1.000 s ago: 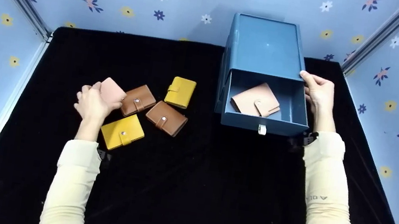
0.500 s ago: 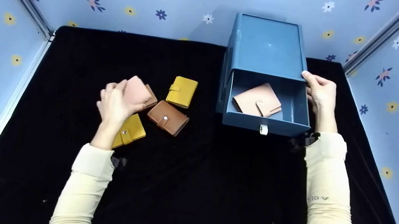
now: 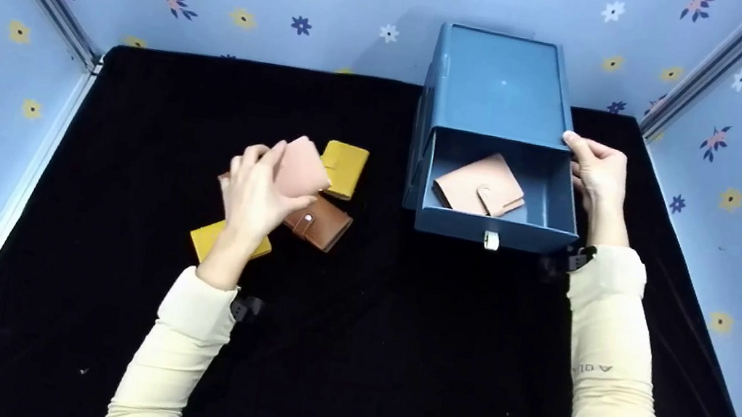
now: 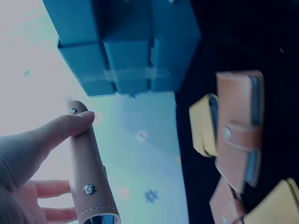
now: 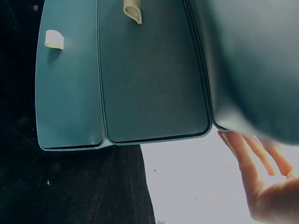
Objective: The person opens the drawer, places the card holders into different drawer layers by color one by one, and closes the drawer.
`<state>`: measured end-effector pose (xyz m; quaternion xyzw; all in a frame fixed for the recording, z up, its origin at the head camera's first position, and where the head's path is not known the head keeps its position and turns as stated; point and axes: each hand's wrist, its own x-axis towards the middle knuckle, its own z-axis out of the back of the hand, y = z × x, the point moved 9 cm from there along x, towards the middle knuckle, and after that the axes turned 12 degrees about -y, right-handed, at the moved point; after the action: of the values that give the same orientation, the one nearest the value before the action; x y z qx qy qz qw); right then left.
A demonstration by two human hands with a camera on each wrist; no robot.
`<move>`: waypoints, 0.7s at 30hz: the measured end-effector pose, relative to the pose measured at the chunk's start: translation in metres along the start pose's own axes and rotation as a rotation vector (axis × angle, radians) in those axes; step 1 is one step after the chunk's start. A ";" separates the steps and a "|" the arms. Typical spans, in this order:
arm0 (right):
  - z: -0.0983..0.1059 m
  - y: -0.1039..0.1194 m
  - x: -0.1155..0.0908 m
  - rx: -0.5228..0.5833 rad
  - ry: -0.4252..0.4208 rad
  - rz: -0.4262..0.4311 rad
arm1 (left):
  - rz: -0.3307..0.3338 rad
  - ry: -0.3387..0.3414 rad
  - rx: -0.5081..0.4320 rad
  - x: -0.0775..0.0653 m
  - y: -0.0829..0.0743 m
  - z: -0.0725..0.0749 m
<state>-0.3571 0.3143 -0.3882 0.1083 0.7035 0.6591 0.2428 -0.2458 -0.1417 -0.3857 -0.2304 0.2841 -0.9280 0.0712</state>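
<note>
My left hand (image 3: pixel 254 195) pinches a pink snap wallet (image 3: pixel 302 167) between thumb and fingers. In the left wrist view this wallet (image 4: pixel 88 163) is edge-on, above the table. Below lie a brown wallet (image 3: pixel 321 223), a yellow wallet (image 3: pixel 345 169) and another yellow wallet (image 3: pixel 206 239) partly behind the wrist. A second brown wallet (image 4: pixel 223 203) is mostly hidden from the head view. My right hand (image 3: pixel 600 175) rests against the right front corner of the blue drawer cabinet (image 3: pixel 503 85), thumb on its top edge, other fingers along the side. A pink wallet (image 3: pixel 481 184) lies in the pulled-out top drawer (image 3: pixel 496 232).
White loop tabs serve as drawer pulls, one (image 3: pixel 491 240) on the top drawer. Lower drawers (image 5: pixel 154 84) are closed in the right wrist view. Black cloth (image 3: pixel 378 357) covers the table. Flower-patterned walls (image 3: pixel 342 5) stand at the back and sides.
My left hand has carried the pink wallet rightward, from left of the other wallets to above them. The right hand, the cabinet and the open drawer stay put.
</note>
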 end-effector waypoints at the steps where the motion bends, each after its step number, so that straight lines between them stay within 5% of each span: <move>1: 0.000 0.000 0.000 -0.007 0.002 0.004 | -0.011 -0.004 -0.006 -0.001 -0.005 0.001; 21: 0.001 0.000 0.000 -0.019 -0.015 -0.013 | -0.189 -0.009 -0.093 -0.005 -0.101 0.010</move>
<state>-0.3564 0.3148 -0.3884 0.1062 0.6961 0.6632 0.2534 -0.2367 -0.0619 -0.3234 -0.2635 0.3037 -0.9152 -0.0263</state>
